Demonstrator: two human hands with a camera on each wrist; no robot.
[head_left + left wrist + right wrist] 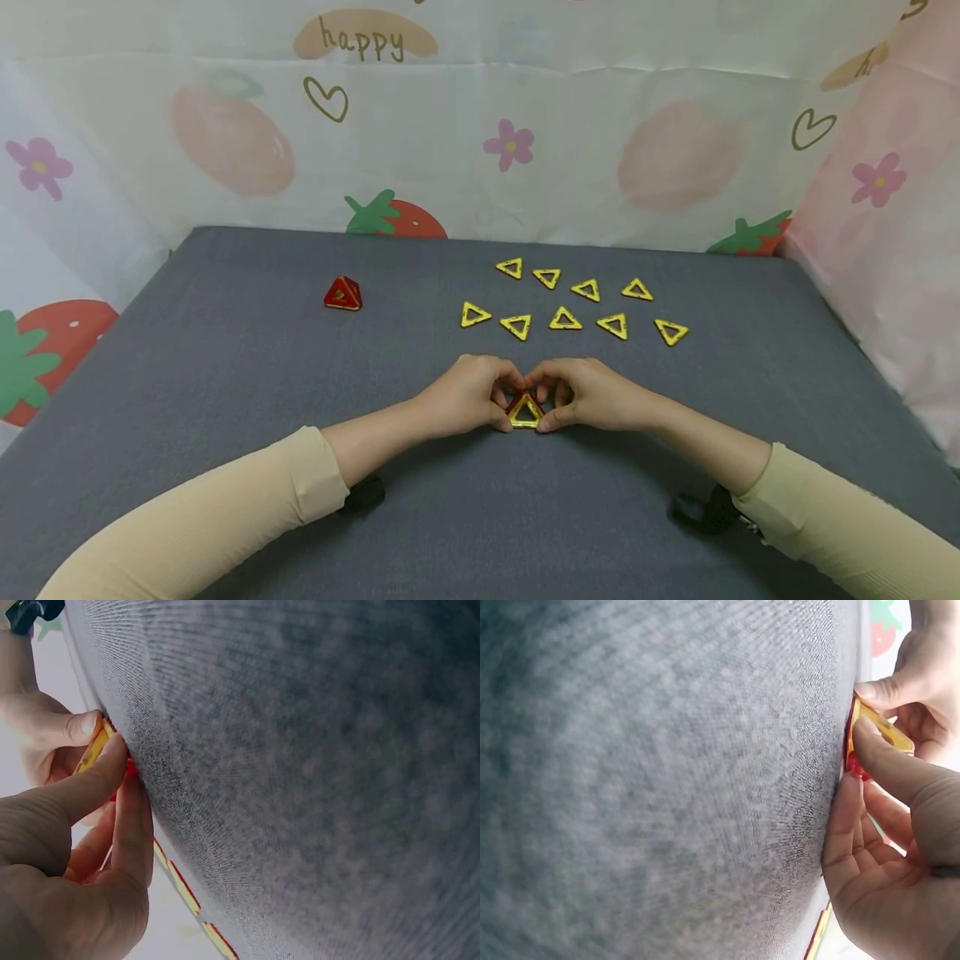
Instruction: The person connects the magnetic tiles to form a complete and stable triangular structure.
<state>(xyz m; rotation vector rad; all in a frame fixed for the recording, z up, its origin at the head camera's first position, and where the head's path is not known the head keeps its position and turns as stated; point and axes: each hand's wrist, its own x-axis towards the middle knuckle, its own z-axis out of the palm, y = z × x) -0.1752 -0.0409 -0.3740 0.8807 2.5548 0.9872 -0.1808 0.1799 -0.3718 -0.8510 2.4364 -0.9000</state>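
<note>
Grey cloth (225,375) below, fruit-print curtain (450,108) behind; L hand (468,396) & R hand (596,396) meeting near the middle, fingers curled in, thumbs & fingertips pinching 1 yellow/red piece (517,412) between 'em, down at the cloth; 9 yellow triangles (565,325) lying flat beyond, 4 back row, 5 front; 1 red pyramid (343,294) upright, well apart, off L.

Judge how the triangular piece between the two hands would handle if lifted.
The triangular piece looks stiff: its edges run straight between the fingers. It is probably light, since its yellow face is an open frame. Its shiny surface might slip.
</note>
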